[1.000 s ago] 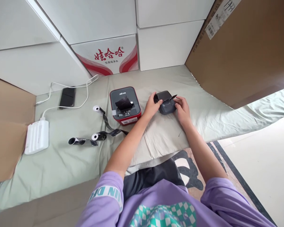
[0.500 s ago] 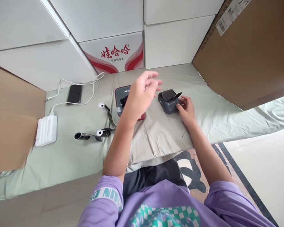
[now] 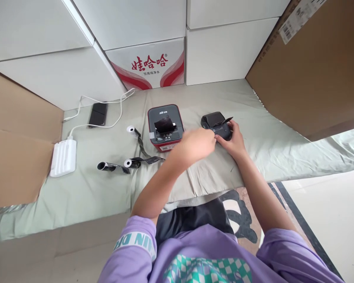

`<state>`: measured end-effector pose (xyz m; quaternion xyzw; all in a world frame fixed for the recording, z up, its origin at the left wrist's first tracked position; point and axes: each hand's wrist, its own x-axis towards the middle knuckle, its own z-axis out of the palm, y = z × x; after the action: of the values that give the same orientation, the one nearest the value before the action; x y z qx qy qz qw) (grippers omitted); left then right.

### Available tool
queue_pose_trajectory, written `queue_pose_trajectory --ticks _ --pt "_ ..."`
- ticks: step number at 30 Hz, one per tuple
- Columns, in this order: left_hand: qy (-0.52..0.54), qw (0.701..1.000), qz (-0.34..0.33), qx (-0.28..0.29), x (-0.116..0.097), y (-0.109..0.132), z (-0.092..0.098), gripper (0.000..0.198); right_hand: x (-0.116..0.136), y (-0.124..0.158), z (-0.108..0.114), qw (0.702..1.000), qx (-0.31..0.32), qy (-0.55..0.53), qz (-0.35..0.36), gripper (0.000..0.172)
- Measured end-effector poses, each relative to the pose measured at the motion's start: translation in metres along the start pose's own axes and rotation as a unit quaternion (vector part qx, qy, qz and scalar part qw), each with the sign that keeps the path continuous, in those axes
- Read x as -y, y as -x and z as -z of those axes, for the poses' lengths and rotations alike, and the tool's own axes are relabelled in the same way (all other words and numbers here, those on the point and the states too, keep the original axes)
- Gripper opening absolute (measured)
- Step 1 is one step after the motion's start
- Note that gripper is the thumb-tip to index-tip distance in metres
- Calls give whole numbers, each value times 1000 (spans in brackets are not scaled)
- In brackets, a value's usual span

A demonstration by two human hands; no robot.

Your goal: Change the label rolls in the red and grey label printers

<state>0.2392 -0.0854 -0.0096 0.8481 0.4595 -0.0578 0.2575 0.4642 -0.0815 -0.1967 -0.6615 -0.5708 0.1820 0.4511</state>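
A small dark portable label printer (image 3: 212,119) sits on the cloth, a black strip sticking up from its top. Its right side is held by my right hand (image 3: 235,143), the thumb along the front edge and the fingers around the far side. My left hand (image 3: 198,147) is at the printer's front left corner, its fingers curled, blurred and partly hidden behind the hand. Left of it stands a larger red and dark grey label printer (image 3: 168,112) with a black strip (image 3: 164,124) coming out of its top slot.
Several black-and-white label rolls, including one upper roll (image 3: 131,129), lie left of the red printer. Further left are a phone (image 3: 98,114) and a white power bank (image 3: 63,157) with a cable. White boxes (image 3: 215,53) line the back; a brown carton (image 3: 309,78) stands right.
My left hand has come down from above the red printer to the small printer's front, uncovering the red one. My right hand stays on the small printer. The view has shifted slightly.
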Motion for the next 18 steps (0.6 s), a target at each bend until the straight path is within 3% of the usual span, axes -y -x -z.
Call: queue_pose_trajectory --ticks 3,6,8,10,15,18 --pt "122 982 26 -143 50 41 37 22 1 1 0 1000 -7 -22 -8 97" --pt "176 944 157 -231 121 57 53 25 0 1 0 999 -14 -36 -9 94" --pt "207 935 239 -159 159 54 50 31 -1 0 0 999 -22 -37 -5 93" --pt "255 927 262 -87 181 49 44 35 -2 0 0 999 -28 -38 0 91" --pt "295 927 226 -49 191 40 43 30 -3 -2 1 998 -35 -51 9 80" --pt "295 932 205 -40 195 34 49 26 2 0 6 995 -77 -53 17 68"
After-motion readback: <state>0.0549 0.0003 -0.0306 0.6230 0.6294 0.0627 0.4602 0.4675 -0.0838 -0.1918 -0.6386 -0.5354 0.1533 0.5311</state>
